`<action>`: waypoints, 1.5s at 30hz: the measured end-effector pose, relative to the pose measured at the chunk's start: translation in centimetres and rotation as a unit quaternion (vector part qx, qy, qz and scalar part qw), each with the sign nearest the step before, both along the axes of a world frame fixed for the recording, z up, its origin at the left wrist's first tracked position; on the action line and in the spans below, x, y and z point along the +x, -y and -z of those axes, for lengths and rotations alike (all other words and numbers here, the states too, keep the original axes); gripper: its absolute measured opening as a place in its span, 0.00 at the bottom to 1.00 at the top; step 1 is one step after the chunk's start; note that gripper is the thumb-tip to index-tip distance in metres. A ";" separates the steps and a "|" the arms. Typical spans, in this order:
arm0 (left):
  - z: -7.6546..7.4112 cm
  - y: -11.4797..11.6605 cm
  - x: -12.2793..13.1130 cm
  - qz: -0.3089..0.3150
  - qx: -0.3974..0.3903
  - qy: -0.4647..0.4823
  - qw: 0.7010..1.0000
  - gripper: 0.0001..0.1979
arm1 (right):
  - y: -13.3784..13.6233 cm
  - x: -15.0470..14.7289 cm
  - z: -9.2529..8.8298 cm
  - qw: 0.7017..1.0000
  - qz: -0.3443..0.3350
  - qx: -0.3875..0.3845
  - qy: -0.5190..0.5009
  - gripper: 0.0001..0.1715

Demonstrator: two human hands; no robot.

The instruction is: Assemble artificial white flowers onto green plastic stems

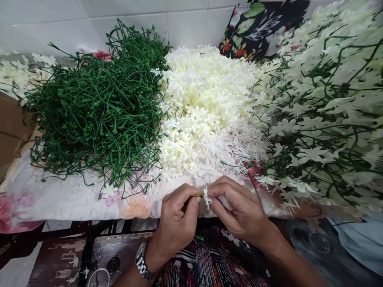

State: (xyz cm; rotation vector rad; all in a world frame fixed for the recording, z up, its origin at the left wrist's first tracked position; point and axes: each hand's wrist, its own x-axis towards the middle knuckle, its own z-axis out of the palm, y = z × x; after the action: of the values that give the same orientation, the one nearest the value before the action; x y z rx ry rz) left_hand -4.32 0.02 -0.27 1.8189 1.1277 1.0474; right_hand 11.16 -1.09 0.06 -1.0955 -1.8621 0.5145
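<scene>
Both hands meet near the table's front edge, around one small white flower (206, 198). My left hand (181, 215), with a metal watch at its wrist, pinches the flower's green base between thumb and forefinger. From the other side my right hand (241, 211) pinches at the front of the bloom; anything finer between those fingertips is too small to make out. Behind my hands lies a heap of loose white blossoms (200, 91). A tangled pile of green stems (101, 99) sits to its left. Thin white strands (230, 147) lie at the heap's front right.
Finished-looking white flowers on green stems (326, 119) form a tall mass at the right. The table has a floral cloth (74, 199). A dark floral fabric (260, 30) leans on the tiled wall (143, 24). A cardboard box (10, 131) stands at the left edge.
</scene>
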 end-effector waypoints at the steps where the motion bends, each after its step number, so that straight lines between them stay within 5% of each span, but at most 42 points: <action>1: 0.0 0.1 0.1 -0.003 0.006 -0.006 1.000 0.08 | 0.0 0.1 0.0 1.000 -0.002 -0.004 0.001 0.09; 35: 0.7 0.4 1.6 -0.058 0.023 -0.047 0.997 0.10 | -0.5 0.4 1.2 0.997 -0.032 0.025 0.065 0.09; 45: 0.3 0.6 0.8 -0.057 -0.189 0.129 0.972 0.06 | 0.3 1.0 -0.5 0.998 -0.006 0.037 0.054 0.06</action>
State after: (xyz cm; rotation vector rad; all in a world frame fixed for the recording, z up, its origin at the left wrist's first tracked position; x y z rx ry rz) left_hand -3.55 -0.54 -0.58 1.2931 1.1875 1.0191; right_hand 12.16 -1.35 0.61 -1.0816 -1.9671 0.3975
